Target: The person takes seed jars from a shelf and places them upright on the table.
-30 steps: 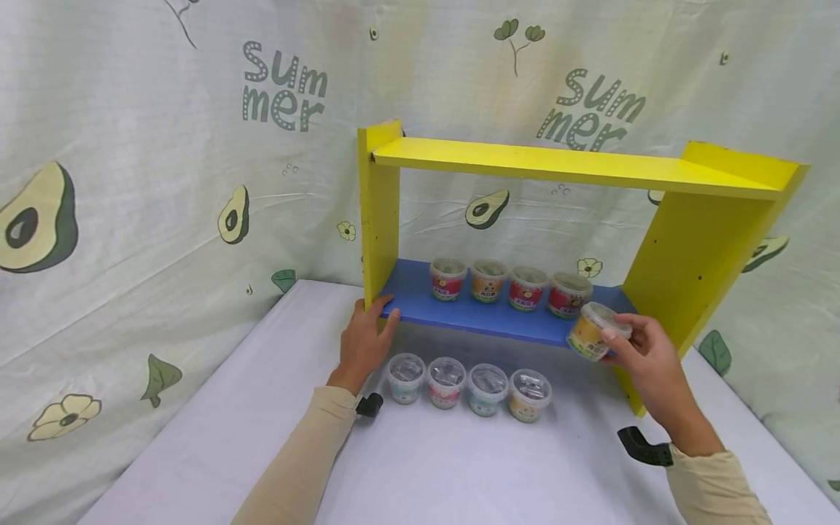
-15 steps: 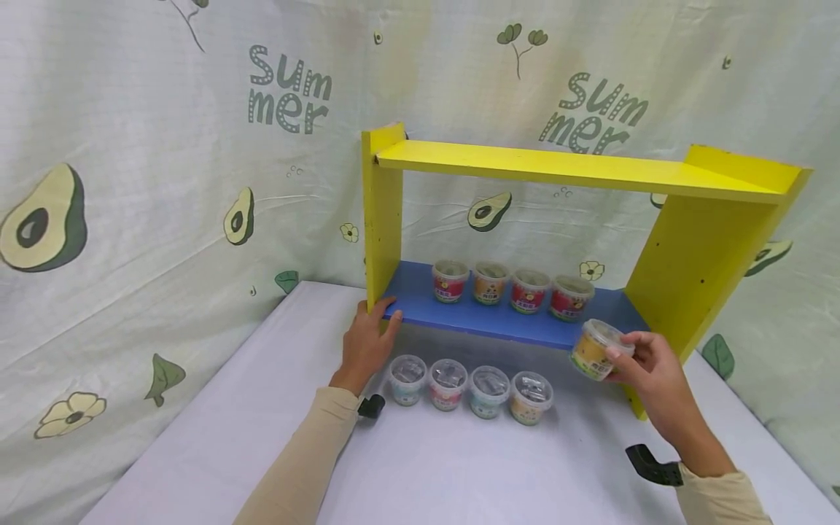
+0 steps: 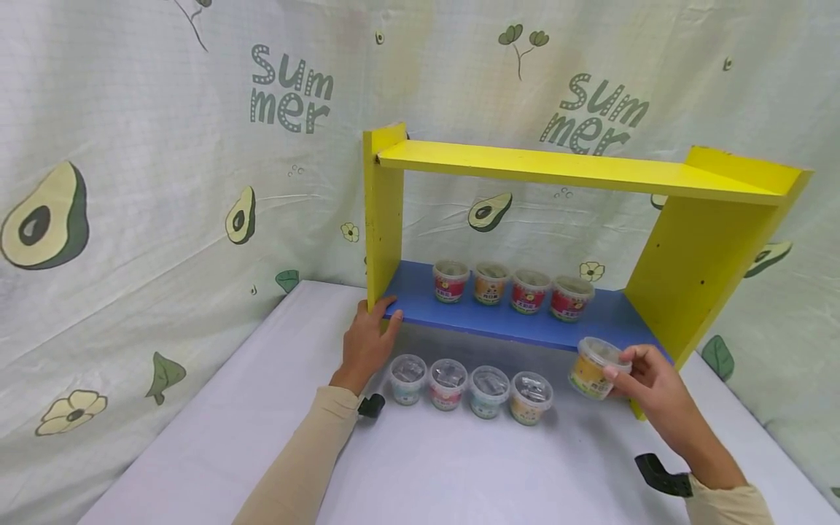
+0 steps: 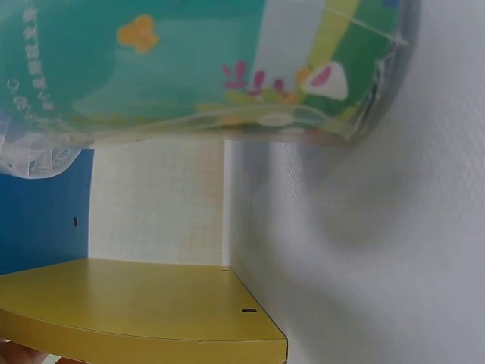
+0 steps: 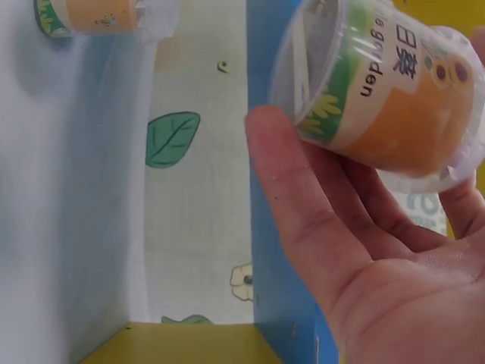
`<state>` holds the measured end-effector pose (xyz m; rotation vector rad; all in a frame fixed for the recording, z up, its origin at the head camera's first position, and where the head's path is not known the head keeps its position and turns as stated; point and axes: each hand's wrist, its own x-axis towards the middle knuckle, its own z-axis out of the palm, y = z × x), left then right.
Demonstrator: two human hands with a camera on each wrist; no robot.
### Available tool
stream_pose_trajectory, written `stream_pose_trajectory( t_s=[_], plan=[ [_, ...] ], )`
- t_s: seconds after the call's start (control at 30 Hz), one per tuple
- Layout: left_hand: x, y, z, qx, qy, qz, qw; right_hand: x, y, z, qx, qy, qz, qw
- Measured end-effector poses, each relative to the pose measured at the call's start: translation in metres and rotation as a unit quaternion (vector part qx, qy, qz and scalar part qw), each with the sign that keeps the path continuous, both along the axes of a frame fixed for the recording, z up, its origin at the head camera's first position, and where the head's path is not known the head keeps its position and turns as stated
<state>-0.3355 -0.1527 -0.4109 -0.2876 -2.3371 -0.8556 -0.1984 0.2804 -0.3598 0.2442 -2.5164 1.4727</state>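
- The right hand (image 3: pixel 656 383) is pinching a small orange cup (image 3: pixel 590 367) between thumb and fingertips (image 5: pixel 303 189), gripping it around the lid end and side wall; the cup is tilting, hanging just in front of and slightly below the right end of the blue shelf (image 3: pixel 472 315).
- The cup is looking light and thin-walled, probably clear plastic with a snap lid, so it should be flexing under a hard squeeze; taking it around the stiffer rim seems the safer hold, since the glossy label may be slippery.
- Its label is showing "den" in dark letters and some Chinese characters in the right wrist view; the rest is turning out of sight.
- The left hand (image 3: pixel 367 343) is resting against the left front corner of the blue shelf, fingers relaxed and holding nothing.
- Four cups (image 3: pixel 513 289) are standing in a row on the blue shelf; four more (image 3: pixel 469 385) are sitting on the white table (image 3: pixel 197 452) just beneath its front edge.
- Behind the blue shelf, the backdrop cloth (image 3: pixel 131 146) is reading "Summer" twice.
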Motion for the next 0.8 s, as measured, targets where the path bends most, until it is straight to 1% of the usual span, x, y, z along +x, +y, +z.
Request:
stream_pose_trajectory(
  t_s=[0.13, 0.23, 0.4, 0.53, 0.7, 0.8],
  plan=[
    [0.0, 0.0, -0.001, -0.002, -0.002, 0.0, 1.0, 0.001, 0.001, -0.003, 0.004, -0.021, 0.022, 1.0],
    [0.001, 0.0, -0.001, 0.003, -0.008, 0.0, 1.0, 0.001, 0.001, -0.005, 0.002, -0.025, 0.038, 0.999],
    [0.002, -0.001, -0.003, 0.012, -0.007, 0.004, 0.9999, -0.001, 0.002, -0.01, 0.008, -0.029, 0.037, 0.999],
    [0.001, -0.002, -0.006, 0.012, -0.004, 0.005, 0.9999, -0.001, 0.003, -0.016, 0.008, -0.041, 0.047, 0.998],
    [0.0, -0.002, -0.004, 0.009, 0.0, -0.002, 1.0, -0.004, 0.005, -0.022, 0.007, -0.053, 0.061, 0.997],
    [-0.001, -0.001, -0.002, 0.004, 0.0, -0.005, 1.0, -0.006, 0.006, -0.026, 0.009, -0.065, 0.06, 0.996]
  ],
)
